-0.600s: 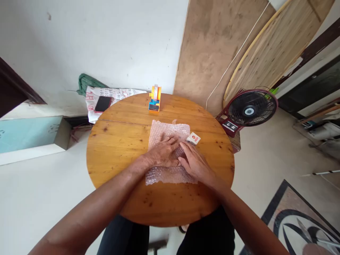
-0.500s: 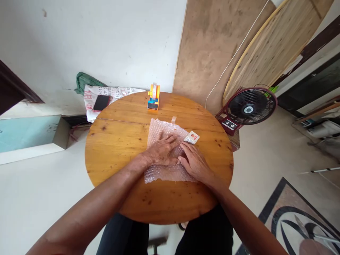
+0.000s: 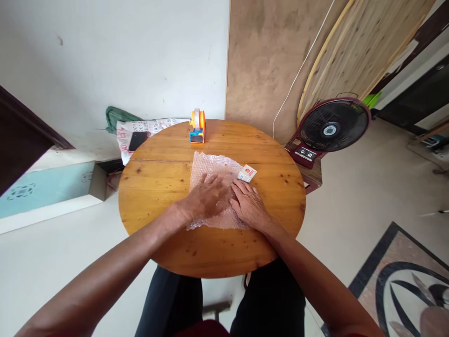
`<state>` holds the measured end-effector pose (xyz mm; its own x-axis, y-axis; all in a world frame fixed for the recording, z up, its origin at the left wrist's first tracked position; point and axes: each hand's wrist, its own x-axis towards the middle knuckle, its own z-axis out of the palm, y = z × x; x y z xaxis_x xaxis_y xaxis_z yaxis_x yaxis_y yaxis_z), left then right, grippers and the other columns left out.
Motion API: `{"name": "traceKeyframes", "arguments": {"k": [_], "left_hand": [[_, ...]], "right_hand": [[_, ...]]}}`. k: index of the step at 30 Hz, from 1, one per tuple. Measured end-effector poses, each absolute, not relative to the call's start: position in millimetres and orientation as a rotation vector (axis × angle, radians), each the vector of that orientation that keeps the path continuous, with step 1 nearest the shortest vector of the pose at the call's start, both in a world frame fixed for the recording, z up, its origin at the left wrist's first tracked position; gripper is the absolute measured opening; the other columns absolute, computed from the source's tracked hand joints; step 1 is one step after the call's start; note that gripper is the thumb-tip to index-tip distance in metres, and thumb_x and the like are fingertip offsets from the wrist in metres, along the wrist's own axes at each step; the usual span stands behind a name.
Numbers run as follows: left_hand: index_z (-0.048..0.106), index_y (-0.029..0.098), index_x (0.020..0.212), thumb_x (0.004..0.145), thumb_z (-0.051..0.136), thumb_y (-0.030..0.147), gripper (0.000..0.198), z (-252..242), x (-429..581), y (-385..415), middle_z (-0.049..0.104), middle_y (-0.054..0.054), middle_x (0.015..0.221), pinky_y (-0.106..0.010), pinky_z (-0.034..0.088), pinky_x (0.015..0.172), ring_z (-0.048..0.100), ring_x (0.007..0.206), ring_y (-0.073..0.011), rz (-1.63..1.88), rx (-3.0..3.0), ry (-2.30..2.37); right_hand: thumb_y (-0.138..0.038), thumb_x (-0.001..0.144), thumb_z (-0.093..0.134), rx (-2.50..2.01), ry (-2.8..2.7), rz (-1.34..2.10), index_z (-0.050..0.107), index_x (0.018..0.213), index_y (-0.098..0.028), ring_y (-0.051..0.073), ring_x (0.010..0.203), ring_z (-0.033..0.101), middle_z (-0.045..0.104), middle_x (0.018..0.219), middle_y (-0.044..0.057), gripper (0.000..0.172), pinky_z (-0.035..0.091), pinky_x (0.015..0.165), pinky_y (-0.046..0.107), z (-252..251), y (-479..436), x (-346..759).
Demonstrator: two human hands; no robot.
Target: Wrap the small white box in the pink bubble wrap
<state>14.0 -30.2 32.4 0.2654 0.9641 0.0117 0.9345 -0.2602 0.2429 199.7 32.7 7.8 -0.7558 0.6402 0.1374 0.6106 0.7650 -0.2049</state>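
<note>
My left hand [image 3: 206, 197]: palm down, fingers spread wide, slightly blurred, over the left and middle part of the bubble wrap [image 3: 211, 164]; whether it presses down or skims, I cannot tell. My right hand [image 3: 249, 205]: laid flat over the wrap's right side, fingers straight and fairly close together, thumb a little apart, fingertips pointing to the far edge of the table [image 3: 154, 196]. Neither grips anything that I can see.

Bubble wrap: one clear, pinkish sheet, dimpled, roughly four-sided, its borders uneven and crinkled. Lies at the middle of the table, well in from the near edge.

Packet [image 3: 247, 173]: small, white, rectangular, with a red round mark; set askew at the wrap's right border, just beyond my right fingertips.

Table: varnished wood, rounded outline, dark knots, a seam running across its far half.

Tape dispenser [image 3: 197, 131]: orange and blue, glossy, with a roll of tape upright in it; near the far edge, left of centre.

Past the far left edge: white printed sack [image 3: 123, 128], creased, bearing a dark, flat phone [image 3: 137, 140]; crumpled green bag [image 3: 119, 117] beside it.

Past the right edge: maroon fan [image 3: 331, 128], round grille, two knobs.
</note>
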Motion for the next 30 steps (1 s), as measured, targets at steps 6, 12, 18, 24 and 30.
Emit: {"name": "traceKeyframes", "arguments": {"k": [6, 12, 18, 24, 30], "left_hand": [[0.04, 0.018, 0.147, 0.094, 0.046, 0.051, 0.063, 7.9, 15.8, -71.8, 0.033, -0.015, 0.157, -0.053, 0.014, 0.12, 0.024, 0.147, -0.0317, 0.35, 2.411, 1.748], [0.05, 0.019, 0.141, 0.093, 0.048, 0.052, 0.058, 14.8, 5.1, -91.5, 0.039, -0.013, 0.154, -0.054, 0.021, 0.119, 0.029, 0.145, -0.0323, 0.432, 2.329, 1.76], [0.066, 0.017, 0.119, 0.09, 0.055, 0.041, 0.039, 20.9, 15.0, -59.0, 0.059, -0.015, 0.134, -0.048, 0.037, 0.11, 0.05, 0.128, -0.0313, 0.595, 2.201, 1.96], [0.046, 0.012, 0.143, 0.076, 0.062, 0.069, 0.089, 1.8, 8.7, -42.6, 0.038, -0.019, 0.153, -0.056, 0.012, 0.12, 0.028, 0.144, -0.0367, 0.518, 2.172, 1.923], [0.044, 0.016, 0.145, 0.071, 0.063, 0.074, 0.095, 2.8, 1.8, -47.1, 0.034, -0.017, 0.156, -0.054, 0.008, 0.121, 0.024, 0.147, -0.0345, 0.458, 2.192, 1.896]], "right_hand": [[-0.031, 0.095, 0.045, -0.961, -2.735, 0.224, 0.046, 0.141, -0.011, 0.029, 0.138, 0.037, 0.043, 0.151, 0.014, 0.051, 0.031, 0.111, 0.045, 6.4, 32.7, 200.9], [-0.026, 0.096, 0.042, -0.911, -2.73, 0.245, 0.05, 0.137, -0.011, 0.027, 0.135, 0.04, 0.048, 0.147, 0.013, 0.045, 0.033, 0.11, 0.043, 8.8, 34.2, 202.0], [-0.027, 0.096, 0.042, -0.886, -2.705, 0.261, 0.055, 0.131, -0.01, 0.028, 0.133, 0.043, 0.049, 0.145, 0.015, 0.041, 0.035, 0.11, 0.045, 7.1, 36.6, 202.5], [-0.025, 0.094, 0.046, -0.79, -2.61, 0.311, 0.058, 0.125, -0.013, 0.026, 0.128, 0.049, 0.056, 0.138, 0.013, 0.035, 0.037, 0.11, 0.041, 3.6, 39.0, 207.5], [-0.021, 0.092, 0.049, -0.756, -2.492, 0.394, 0.065, 0.105, -0.02, 0.025, 0.112, 0.06, 0.066, 0.12, 0.009, 0.021, 0.045, 0.101, 0.042, 4.4, 44.6, 212.7]]}}
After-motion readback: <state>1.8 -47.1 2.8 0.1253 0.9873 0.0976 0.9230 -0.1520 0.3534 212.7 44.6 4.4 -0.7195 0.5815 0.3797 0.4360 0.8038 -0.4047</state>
